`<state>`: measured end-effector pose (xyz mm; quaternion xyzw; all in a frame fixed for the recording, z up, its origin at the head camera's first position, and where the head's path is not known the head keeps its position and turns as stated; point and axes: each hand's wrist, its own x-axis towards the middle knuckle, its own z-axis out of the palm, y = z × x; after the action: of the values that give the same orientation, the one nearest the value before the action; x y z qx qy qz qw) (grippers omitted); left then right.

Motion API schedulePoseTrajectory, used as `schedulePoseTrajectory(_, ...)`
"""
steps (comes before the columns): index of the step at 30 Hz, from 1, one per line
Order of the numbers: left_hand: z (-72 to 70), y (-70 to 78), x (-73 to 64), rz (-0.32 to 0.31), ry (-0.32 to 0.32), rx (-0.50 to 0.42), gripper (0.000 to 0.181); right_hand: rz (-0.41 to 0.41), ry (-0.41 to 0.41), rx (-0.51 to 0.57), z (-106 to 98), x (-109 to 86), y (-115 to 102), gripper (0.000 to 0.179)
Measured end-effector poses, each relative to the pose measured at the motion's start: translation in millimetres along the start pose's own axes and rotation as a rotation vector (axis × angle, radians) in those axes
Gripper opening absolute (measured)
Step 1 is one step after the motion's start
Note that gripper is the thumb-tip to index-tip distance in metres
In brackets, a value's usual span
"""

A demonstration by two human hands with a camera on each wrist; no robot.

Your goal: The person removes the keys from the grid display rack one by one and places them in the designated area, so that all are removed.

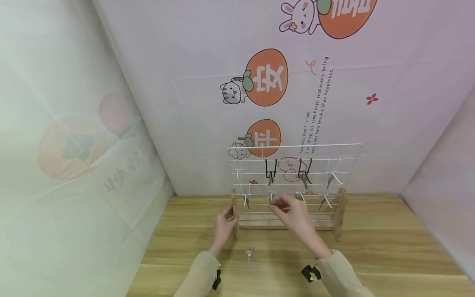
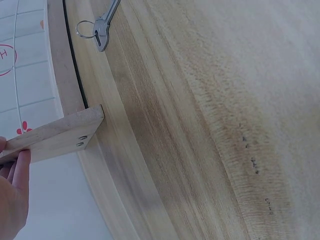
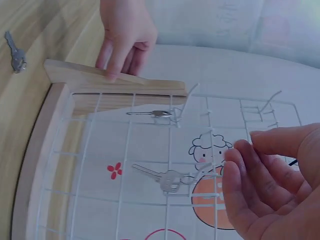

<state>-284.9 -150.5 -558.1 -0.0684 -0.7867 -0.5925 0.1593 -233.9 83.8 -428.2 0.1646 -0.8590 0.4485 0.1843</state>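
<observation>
A white wire grid rack [image 1: 293,145] stands on wooden feet on the table. My left hand [image 1: 224,225] grips its left wooden upright [image 1: 235,210], thumb on one side and fingers on the other in the right wrist view. My right hand [image 1: 295,214] is at the front of the grid, beside a white hook in the lower row. On that hook a silver key [image 3: 170,181] hangs by its ring, near the fingertips, with nothing visible between thumb and fingers. Another key [image 3: 157,114] hangs one hook over, towards the left upright.
A loose key with a ring [image 1: 249,252] lies on the wooden table [image 1: 274,272] in front of the rack. Several more keys hang on white and black hooks [image 1: 271,168]. A printed cloth [image 1: 193,123] forms a wall behind and at both sides.
</observation>
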Motion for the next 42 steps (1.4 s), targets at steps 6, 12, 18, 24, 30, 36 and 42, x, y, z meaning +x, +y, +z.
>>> schedulePoseTrajectory(6, -1.0, -0.1, -0.3, -0.013, -0.007, 0.018, 0.04, -0.069, 0.165, 0.037, 0.2, 12.6, -3.4, 0.014)
schedulePoseTrajectory(12, -0.4, -0.1, 0.6, -0.014, 0.004, 0.014, 0.04, -0.118, 0.256, 0.033, 3.0, 25.4, -4.3, 0.025)
schedulePoseTrajectory(18, -0.1, -6.3, 0.6, 0.06, 0.009, 0.032, 0.039, -0.151, 0.319, -0.013, 9.4, 35.3, -0.9, 0.03)
schedulePoseTrajectory(24, -0.6, -4.5, -0.3, -0.005, -0.005, 0.01, 0.04, -0.149, 0.356, -0.052, 12.8, 44.0, 3.2, 0.029)
schedulePoseTrajectory(30, 0.4, -2.2, 0.4, -0.027, -0.002, 0.014, 0.04, -0.133, 0.366, -0.072, 12.2, 50.3, 5.3, 0.022)
schedulePoseTrajectory(36, 0.1, -0.8, 0.2, -0.011, 0.0, 0.02, 0.039, -0.128, 0.364, -0.058, 11.9, 52.9, 3.7, 0.021)
schedulePoseTrajectory(42, 0.2, -1.8, -0.2, -0.003, 0.007, 0.034, 0.039, -0.106, 0.351, -0.038, 11.8, 54.7, 1.9, 0.02)
